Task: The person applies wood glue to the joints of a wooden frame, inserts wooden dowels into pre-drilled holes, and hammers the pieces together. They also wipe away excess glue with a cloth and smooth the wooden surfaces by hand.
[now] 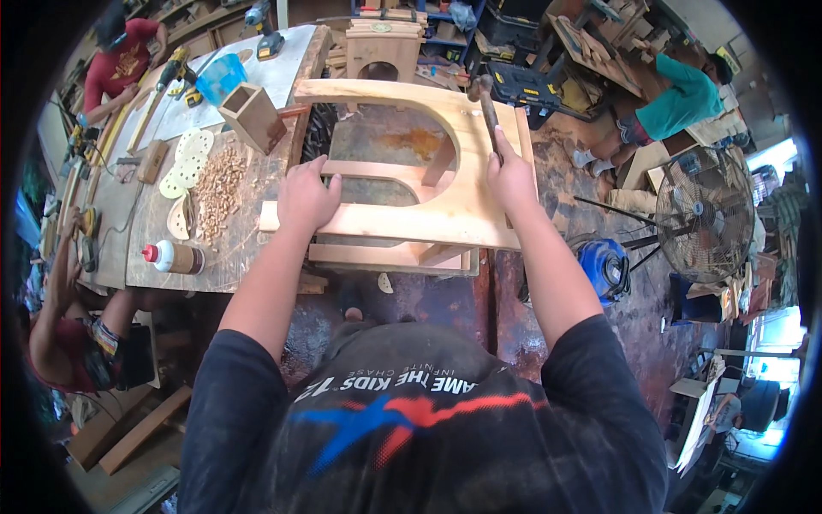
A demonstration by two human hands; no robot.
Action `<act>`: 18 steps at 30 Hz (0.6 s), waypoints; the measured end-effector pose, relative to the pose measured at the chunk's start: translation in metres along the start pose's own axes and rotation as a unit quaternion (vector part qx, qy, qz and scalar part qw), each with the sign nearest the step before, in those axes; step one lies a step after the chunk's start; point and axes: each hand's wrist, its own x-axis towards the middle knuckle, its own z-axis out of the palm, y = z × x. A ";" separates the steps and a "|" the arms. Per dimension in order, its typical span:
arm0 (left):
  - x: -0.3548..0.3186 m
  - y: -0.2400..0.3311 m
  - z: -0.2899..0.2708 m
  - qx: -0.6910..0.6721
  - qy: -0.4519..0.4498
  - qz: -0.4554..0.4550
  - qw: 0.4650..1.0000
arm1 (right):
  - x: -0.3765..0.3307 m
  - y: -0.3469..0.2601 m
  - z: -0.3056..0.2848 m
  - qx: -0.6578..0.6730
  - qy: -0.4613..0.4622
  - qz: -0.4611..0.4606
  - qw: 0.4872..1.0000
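A pale wooden frame (pixel 428 214) with an arched opening lies flat in front of me, partly over the workbench edge. My left hand (pixel 306 195) presses on its near rail, fingers curled over the inner edge. My right hand (pixel 511 176) grips the wooden handle of a hammer (pixel 486 101), whose dark head hangs over the frame's far right corner.
On the workbench (pixel 154 248) to the left lie a glue bottle (pixel 171 257), a heap of wooden dowels (pixel 219 190), sanding discs (pixel 190 154), a small wooden box (pixel 253 116) and cordless drills (pixel 265 38). Other people work at left and upper right. A floor fan (pixel 704 212) stands right.
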 end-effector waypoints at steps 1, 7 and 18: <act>0.000 0.000 -0.001 -0.002 0.007 0.007 1.000 | -0.006 0.000 0.001 0.026 0.005 0.017 1.000; 0.002 0.000 0.001 -0.009 0.004 0.003 1.000 | 0.000 -0.004 0.002 -0.007 0.002 -0.004 1.000; 0.001 0.001 -0.002 -0.015 0.006 0.005 1.000 | 0.008 -0.006 -0.007 -0.012 -0.002 -0.045 0.999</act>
